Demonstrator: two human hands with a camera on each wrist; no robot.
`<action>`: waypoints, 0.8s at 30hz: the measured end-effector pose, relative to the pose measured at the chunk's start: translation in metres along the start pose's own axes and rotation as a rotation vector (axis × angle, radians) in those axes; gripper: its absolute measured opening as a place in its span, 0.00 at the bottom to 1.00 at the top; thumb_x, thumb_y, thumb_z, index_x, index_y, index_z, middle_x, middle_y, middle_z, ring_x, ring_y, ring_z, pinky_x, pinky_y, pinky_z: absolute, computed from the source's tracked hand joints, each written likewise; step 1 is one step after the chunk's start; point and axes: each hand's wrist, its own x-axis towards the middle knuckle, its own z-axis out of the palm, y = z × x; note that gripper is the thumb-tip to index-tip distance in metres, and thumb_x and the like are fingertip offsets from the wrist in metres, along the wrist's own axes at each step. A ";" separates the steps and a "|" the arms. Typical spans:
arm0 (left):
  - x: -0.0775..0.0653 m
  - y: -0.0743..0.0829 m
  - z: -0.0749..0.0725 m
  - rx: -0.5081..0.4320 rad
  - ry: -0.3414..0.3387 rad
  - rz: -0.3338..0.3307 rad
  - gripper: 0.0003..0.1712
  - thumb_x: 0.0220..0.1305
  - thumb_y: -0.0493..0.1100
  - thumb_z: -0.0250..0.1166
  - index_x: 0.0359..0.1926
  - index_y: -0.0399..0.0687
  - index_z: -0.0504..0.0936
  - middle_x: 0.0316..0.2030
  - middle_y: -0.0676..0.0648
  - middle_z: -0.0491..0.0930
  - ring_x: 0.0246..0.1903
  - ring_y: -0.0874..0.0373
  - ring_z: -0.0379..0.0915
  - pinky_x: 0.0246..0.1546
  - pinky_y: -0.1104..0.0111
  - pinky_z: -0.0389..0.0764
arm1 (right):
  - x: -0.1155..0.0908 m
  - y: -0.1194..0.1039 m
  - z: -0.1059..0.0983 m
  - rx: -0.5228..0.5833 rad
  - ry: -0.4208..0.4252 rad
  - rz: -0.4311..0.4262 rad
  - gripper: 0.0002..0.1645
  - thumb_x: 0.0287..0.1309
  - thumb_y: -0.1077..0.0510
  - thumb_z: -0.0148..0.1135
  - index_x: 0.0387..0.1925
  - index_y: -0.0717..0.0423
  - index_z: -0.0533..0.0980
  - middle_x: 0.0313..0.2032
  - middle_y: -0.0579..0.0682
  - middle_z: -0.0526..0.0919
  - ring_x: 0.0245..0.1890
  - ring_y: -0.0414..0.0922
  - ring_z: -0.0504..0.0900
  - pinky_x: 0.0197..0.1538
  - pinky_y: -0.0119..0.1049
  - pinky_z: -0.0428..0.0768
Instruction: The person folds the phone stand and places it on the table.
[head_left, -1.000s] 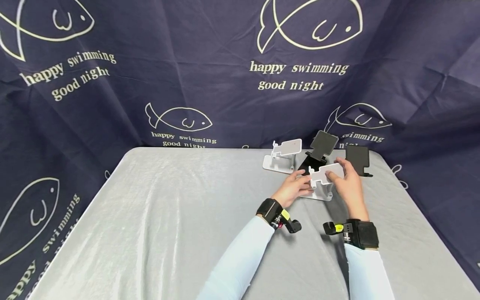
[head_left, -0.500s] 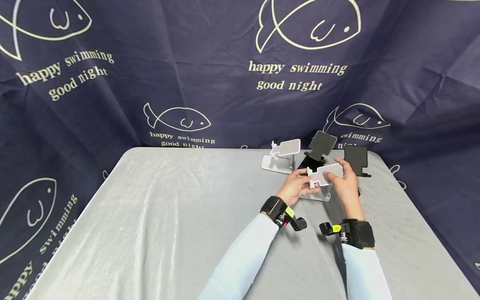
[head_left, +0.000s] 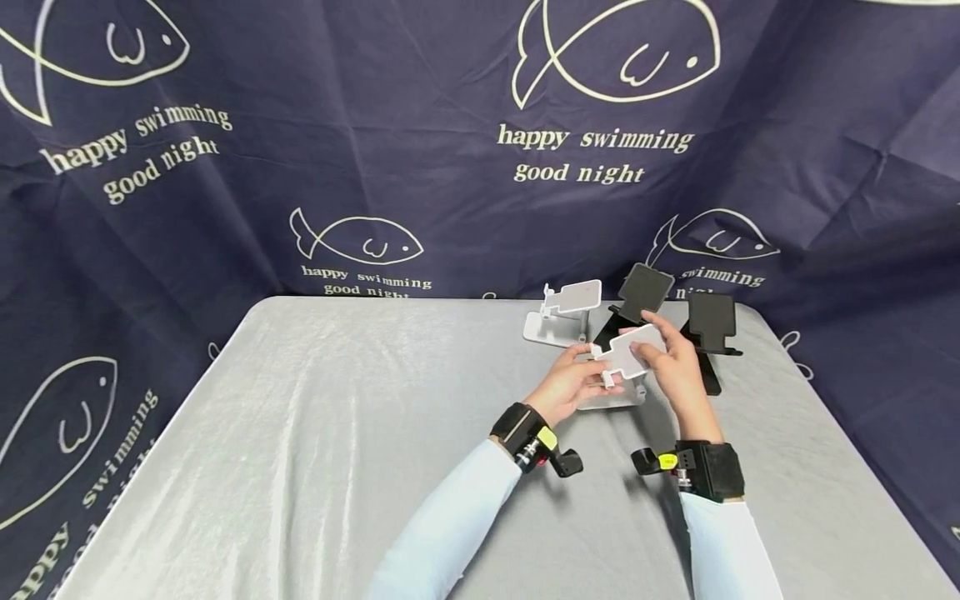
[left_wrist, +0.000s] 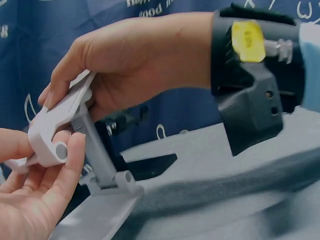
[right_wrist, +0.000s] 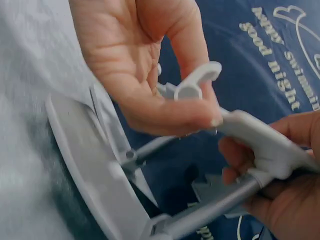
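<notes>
Both hands are on a white phone stand at the right of the table. The left hand pinches the lip end of its tilted plate; in the right wrist view the left thumb presses beside a curved hook. My right hand grips the plate's other end, thumb on its face and fingers behind. A grey post joins the plate to the flat base, which sits low at the tabletop. The plate hides part of the left fingers in the head view.
A second white phone stand stands behind and to the left. Two black phone stands, one at the back and one at the right, stand close by. A dark blue fish-print curtain hangs behind the grey-covered table.
Both hands and the white phone stand have shifted left and slightly nearer the person. The plate's tilt has changed, and more of the right black stand's base shows.
</notes>
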 end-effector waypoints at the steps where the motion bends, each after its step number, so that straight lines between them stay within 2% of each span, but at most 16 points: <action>1: -0.004 0.004 -0.002 0.008 -0.005 0.005 0.20 0.62 0.25 0.55 0.53 0.40 0.65 0.37 0.43 0.76 0.29 0.55 0.78 0.49 0.54 0.80 | 0.001 -0.002 0.002 -0.005 -0.021 -0.023 0.33 0.61 0.62 0.56 0.68 0.56 0.62 0.51 0.54 0.83 0.39 0.25 0.73 0.42 0.19 0.70; 4: -0.017 0.016 -0.005 0.048 -0.011 0.018 0.20 0.63 0.26 0.55 0.55 0.38 0.65 0.39 0.43 0.74 0.30 0.55 0.77 0.47 0.57 0.82 | 0.004 -0.011 0.008 -0.014 -0.066 -0.093 0.31 0.61 0.62 0.56 0.67 0.55 0.65 0.50 0.58 0.82 0.39 0.26 0.73 0.41 0.20 0.71; 7: -0.029 0.028 -0.006 0.064 -0.026 0.036 0.16 0.63 0.25 0.53 0.50 0.39 0.67 0.39 0.44 0.73 0.29 0.56 0.76 0.46 0.57 0.82 | 0.011 -0.022 0.014 0.039 -0.118 -0.117 0.30 0.60 0.62 0.57 0.64 0.54 0.68 0.45 0.49 0.85 0.35 0.29 0.76 0.35 0.23 0.76; 10: -0.040 0.038 -0.006 0.044 -0.051 0.060 0.12 0.62 0.24 0.52 0.40 0.44 0.67 0.37 0.44 0.74 0.29 0.57 0.77 0.46 0.56 0.82 | 0.020 -0.036 0.018 0.094 -0.179 -0.115 0.27 0.60 0.60 0.59 0.62 0.52 0.71 0.38 0.37 0.86 0.32 0.31 0.79 0.30 0.26 0.77; 13: -0.048 0.043 -0.005 0.043 -0.081 0.096 0.12 0.62 0.24 0.53 0.36 0.45 0.68 0.34 0.44 0.76 0.29 0.57 0.79 0.47 0.56 0.81 | 0.030 -0.049 0.022 0.160 -0.270 -0.131 0.24 0.60 0.61 0.59 0.59 0.51 0.75 0.36 0.36 0.87 0.32 0.34 0.81 0.28 0.27 0.78; 16: -0.056 0.046 -0.005 0.060 -0.074 0.141 0.10 0.62 0.25 0.54 0.39 0.43 0.71 0.31 0.45 0.78 0.31 0.57 0.81 0.47 0.58 0.81 | 0.038 -0.065 0.027 0.198 -0.371 -0.171 0.22 0.59 0.64 0.59 0.56 0.55 0.77 0.37 0.42 0.88 0.38 0.35 0.81 0.29 0.26 0.77; 19: -0.062 0.048 -0.007 0.064 -0.029 0.202 0.10 0.62 0.26 0.55 0.40 0.43 0.71 0.33 0.45 0.78 0.32 0.58 0.81 0.46 0.62 0.82 | 0.043 -0.079 0.034 0.232 -0.463 -0.205 0.20 0.59 0.66 0.59 0.54 0.57 0.77 0.40 0.47 0.87 0.43 0.38 0.81 0.32 0.26 0.78; 21: -0.064 0.050 -0.010 0.049 0.004 0.253 0.10 0.62 0.26 0.56 0.39 0.43 0.69 0.35 0.44 0.77 0.32 0.58 0.81 0.46 0.64 0.82 | 0.047 -0.085 0.040 0.275 -0.518 -0.203 0.20 0.59 0.66 0.59 0.54 0.58 0.77 0.42 0.50 0.87 0.44 0.41 0.82 0.34 0.26 0.78; 24: -0.066 0.053 -0.015 0.029 0.044 0.327 0.11 0.62 0.25 0.55 0.36 0.44 0.66 0.37 0.44 0.73 0.31 0.59 0.82 0.44 0.65 0.82 | 0.055 -0.086 0.054 0.325 -0.545 -0.172 0.18 0.58 0.63 0.61 0.52 0.57 0.78 0.44 0.51 0.86 0.47 0.44 0.83 0.35 0.26 0.78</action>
